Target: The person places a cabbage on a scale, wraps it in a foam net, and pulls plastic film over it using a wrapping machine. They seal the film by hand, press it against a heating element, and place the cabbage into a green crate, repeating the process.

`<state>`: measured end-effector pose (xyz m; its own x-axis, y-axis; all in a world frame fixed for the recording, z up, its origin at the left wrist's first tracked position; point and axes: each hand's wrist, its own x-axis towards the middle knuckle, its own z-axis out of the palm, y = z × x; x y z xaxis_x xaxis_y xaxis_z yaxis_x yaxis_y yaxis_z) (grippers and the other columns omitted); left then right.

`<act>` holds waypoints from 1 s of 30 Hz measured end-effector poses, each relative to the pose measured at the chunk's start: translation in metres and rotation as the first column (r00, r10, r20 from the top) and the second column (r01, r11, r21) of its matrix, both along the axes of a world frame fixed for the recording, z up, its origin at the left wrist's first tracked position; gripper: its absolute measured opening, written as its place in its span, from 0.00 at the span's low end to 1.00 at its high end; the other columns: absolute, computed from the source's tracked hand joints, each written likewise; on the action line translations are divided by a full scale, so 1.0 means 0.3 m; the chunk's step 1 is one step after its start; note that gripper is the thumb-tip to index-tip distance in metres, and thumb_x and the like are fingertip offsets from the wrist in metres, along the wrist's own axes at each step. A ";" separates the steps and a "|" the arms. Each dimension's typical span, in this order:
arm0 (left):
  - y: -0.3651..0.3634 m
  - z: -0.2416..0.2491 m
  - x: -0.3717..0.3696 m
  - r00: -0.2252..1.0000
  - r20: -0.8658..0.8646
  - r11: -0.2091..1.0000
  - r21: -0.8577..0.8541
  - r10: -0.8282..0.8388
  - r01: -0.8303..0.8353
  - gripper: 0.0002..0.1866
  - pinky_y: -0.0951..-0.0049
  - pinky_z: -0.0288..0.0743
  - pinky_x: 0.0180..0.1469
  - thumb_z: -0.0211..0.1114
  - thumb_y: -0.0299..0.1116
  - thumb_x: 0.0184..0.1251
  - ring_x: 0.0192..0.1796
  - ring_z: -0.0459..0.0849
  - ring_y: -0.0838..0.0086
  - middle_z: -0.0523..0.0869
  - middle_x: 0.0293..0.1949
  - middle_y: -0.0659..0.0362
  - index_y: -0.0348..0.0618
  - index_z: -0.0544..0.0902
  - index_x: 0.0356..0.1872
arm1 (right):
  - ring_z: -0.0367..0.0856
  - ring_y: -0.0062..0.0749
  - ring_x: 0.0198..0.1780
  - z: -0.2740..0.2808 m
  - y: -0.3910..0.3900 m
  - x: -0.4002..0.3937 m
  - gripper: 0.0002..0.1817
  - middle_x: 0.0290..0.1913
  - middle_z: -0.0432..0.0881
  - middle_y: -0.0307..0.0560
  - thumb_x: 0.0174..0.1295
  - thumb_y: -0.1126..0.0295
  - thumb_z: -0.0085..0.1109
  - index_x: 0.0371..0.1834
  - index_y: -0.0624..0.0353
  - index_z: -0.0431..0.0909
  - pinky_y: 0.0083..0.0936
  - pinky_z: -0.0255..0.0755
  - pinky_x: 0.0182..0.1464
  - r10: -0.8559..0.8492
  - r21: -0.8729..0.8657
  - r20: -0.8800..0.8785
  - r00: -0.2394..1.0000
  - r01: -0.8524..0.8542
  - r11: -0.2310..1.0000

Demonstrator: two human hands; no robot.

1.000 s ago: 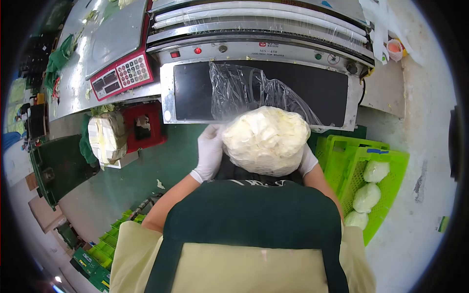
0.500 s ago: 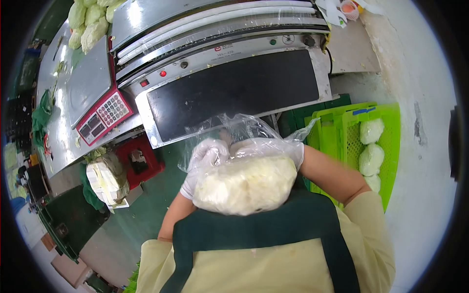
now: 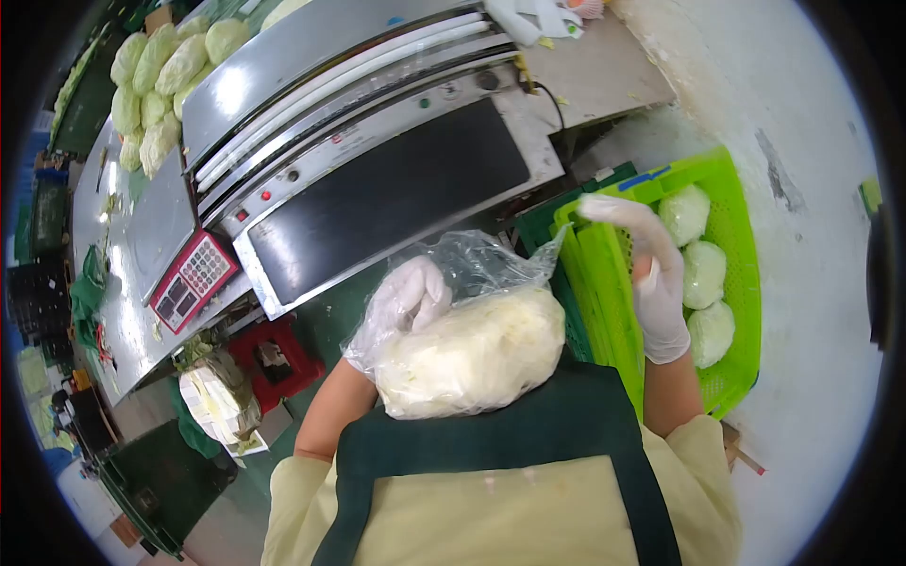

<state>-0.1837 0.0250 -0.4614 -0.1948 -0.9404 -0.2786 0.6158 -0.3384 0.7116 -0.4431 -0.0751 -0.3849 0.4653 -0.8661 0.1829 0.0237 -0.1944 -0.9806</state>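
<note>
A pale cabbage (image 3: 477,354) in loose clear plastic film lies against my apron front. My left hand (image 3: 406,302), in a white glove, is closed on the film at the cabbage's upper left side. Loose film (image 3: 486,259) bunches up above the cabbage, its twisted corner pointing right. My right hand (image 3: 651,274), gloved too, is away from the cabbage, over the near side of a bright green crate (image 3: 741,373). Its fingers are stretched out and the thumb stands apart, with nothing held. Inside that crate, just right of this hand, sit several wrapped cabbages (image 3: 703,274).
Ahead stands a wrapping machine with a black plate (image 3: 392,203) and film rolls (image 3: 349,94). To its left are a red scale (image 3: 193,281) and a pile of cabbages (image 3: 160,80). A red stool (image 3: 276,363) is at lower left; a white wall (image 3: 802,283) bounds the right.
My right hand has left the film and swung right, over the green crate. My left hand stays on the film around the cabbage. The view has turned to the right.
</note>
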 end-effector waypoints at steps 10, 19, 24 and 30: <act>-0.207 0.033 -0.212 0.730 0.419 0.818 -0.462 0.541 -0.341 0.13 0.71 0.73 0.55 0.58 0.34 0.73 0.52 0.80 0.72 0.83 0.49 0.54 0.38 0.78 0.52 | 0.76 0.41 0.66 -0.118 0.165 -0.354 0.48 0.63 0.79 0.58 0.57 0.30 0.60 0.60 0.70 0.78 0.34 0.67 0.69 0.261 0.453 0.169 0.950 -0.310 0.836; -0.062 0.171 -0.464 0.754 0.559 0.742 -0.329 -0.345 0.584 0.46 0.57 0.59 0.74 0.76 0.56 0.53 0.73 0.68 0.55 0.70 0.69 0.46 0.39 0.72 0.68 | 0.69 0.45 0.71 -0.227 0.349 -0.541 0.60 0.69 0.72 0.59 0.48 0.24 0.62 0.73 0.66 0.64 0.40 0.61 0.74 -0.168 0.644 0.404 0.899 -0.150 0.750; -0.082 0.074 -0.658 0.764 0.613 0.871 -0.246 -0.200 0.426 0.59 0.60 0.51 0.78 0.77 0.37 0.54 0.78 0.57 0.58 0.54 0.77 0.47 0.41 0.43 0.79 | 0.63 0.39 0.74 -0.392 0.471 -0.585 0.61 0.72 0.66 0.52 0.51 0.25 0.61 0.76 0.64 0.56 0.35 0.55 0.76 -0.395 0.547 0.346 0.851 0.159 0.822; -0.264 0.094 -0.895 0.714 0.686 0.870 -0.260 -0.139 0.419 0.47 0.64 0.53 0.77 0.68 0.31 0.67 0.76 0.61 0.61 0.60 0.75 0.46 0.38 0.46 0.79 | 0.63 0.36 0.74 -0.361 0.419 -0.638 0.59 0.73 0.65 0.50 0.50 0.44 0.77 0.77 0.63 0.52 0.35 0.56 0.75 -0.598 0.612 0.319 0.735 0.322 0.722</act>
